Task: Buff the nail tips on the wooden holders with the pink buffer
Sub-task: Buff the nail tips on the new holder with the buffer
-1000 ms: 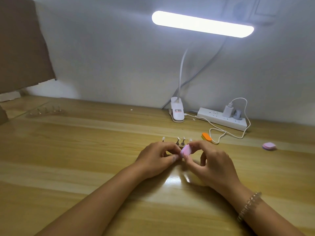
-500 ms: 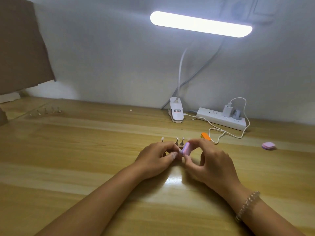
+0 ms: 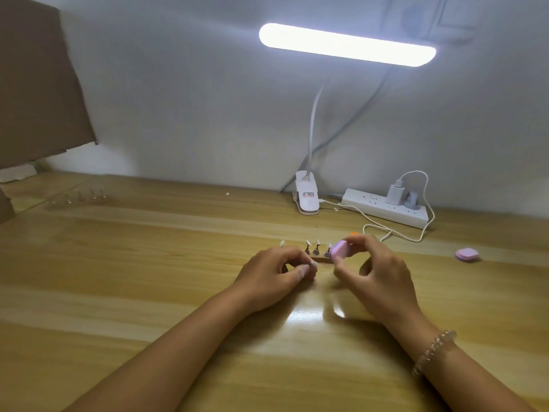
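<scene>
1. The holder (image 3: 320,261) with its row of nail tips (image 3: 307,242) stands on the table (image 3: 148,263), near the middle, in front of me.
2. My left hand (image 3: 273,278) grips the holder at its near left side.
3. My right hand (image 3: 377,272) pinches the buffer (image 3: 340,250) just beside the rightmost nail tip, at the holder's right end.
4. Behind the holder, at the wall, sits the lamp clip (image 3: 307,197). The power strip (image 3: 374,206) lies right of it, with a charger (image 3: 395,193) plugged in on top.
5. The lamp head (image 3: 346,44) hangs above both.
6. A second block (image 3: 467,254) lies on the table well to the right.
7. A second holder (image 3: 86,196) stands far back on the left, near the cardboard (image 3: 38,84).
</scene>
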### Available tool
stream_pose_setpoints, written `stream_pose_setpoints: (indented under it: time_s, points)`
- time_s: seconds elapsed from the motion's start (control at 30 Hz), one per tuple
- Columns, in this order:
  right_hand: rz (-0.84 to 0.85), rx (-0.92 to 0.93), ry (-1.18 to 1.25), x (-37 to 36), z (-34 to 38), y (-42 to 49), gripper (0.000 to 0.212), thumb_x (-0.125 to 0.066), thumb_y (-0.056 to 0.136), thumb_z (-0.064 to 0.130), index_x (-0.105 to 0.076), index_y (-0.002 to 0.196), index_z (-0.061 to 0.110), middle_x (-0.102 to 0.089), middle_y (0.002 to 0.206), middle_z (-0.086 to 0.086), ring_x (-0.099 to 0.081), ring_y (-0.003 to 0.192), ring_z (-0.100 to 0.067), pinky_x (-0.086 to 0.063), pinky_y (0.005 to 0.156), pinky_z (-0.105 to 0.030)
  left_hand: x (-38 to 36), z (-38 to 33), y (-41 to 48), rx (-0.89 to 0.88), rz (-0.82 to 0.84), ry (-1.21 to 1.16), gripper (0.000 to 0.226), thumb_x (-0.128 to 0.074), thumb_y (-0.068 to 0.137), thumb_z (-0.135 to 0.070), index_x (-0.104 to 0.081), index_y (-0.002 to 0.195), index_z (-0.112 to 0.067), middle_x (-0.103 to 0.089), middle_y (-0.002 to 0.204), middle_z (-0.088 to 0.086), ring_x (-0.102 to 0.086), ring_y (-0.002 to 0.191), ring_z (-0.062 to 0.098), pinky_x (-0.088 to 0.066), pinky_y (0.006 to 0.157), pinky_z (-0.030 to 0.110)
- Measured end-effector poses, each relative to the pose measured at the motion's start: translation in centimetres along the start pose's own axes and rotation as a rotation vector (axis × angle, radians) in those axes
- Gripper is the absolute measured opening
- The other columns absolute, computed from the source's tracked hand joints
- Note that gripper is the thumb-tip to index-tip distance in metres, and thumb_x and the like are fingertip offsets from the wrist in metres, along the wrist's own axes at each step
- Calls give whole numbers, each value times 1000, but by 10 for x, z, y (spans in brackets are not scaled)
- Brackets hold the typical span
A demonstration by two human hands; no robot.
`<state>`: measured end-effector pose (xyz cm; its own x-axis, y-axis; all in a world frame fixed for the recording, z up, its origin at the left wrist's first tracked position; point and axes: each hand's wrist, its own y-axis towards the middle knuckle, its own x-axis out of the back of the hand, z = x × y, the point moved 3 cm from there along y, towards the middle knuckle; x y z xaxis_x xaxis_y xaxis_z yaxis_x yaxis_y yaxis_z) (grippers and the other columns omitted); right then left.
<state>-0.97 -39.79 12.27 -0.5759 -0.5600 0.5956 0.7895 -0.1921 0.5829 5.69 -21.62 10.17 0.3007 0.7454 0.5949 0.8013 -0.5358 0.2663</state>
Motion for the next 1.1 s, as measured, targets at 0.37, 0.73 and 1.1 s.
stream_pose_setpoints:
  time_s: [0.37, 0.73, 1.1]
  points:
    - [148, 124, -150, -9, 10, -8, 30, -63, 80, 58, -63, 96, 33, -62, 90, 20, -47, 61, 0, -45, 57, -29, 1, 0, -1, 2, -2, 52, 11, -71, 88, -30, -68, 85, -40, -70, 88, -20, -50, 55, -5, -35, 59, 23]
    - [85, 22, -109, -8, 4, -3, 25, -71, 77, 48, -66, 96, 33, -65, 90, 20, -46, 61, 4, -40, 60, -27, 0, 3, 0, -28, -1, 4, 7, -68, 89, -34, -73, 93, -39, -72, 97, -22, -48, 55, -3, -39, 64, 27]
    - [151, 63, -70, -10, 11, -8, 30, -59, 74, 61, -62, 90, 35, -65, 88, 22, -54, 59, -4, -48, 60, -30, -1, 1, 0, -58, 2, 115, 14, -60, 92, -30, -69, 95, -40, -69, 93, -26, -50, 57, -5, -35, 60, 24]
